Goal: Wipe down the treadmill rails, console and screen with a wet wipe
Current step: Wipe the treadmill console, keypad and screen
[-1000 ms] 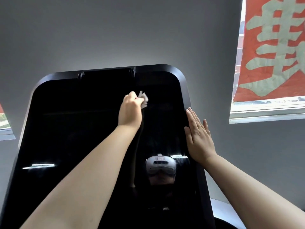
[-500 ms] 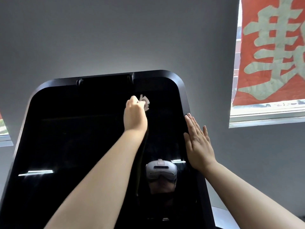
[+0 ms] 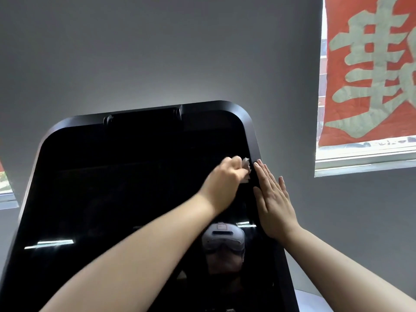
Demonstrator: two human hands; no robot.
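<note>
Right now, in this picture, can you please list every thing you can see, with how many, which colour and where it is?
screen: one, glossy black, tilted, fills the lower middle and left.
wet wipe: one, white, crumpled, on the screen near its right edge.
wall: one, grey, behind the screen.
banner: one, red with pale characters, in the window at upper right.
window: one with a white frame at right; a sliver of another at the far left.
headset reflection: one, white, mirrored low on the screen.
left hand: one, closed on the wet wipe.
right hand: one, flat and open against the screen's right edge.
</note>
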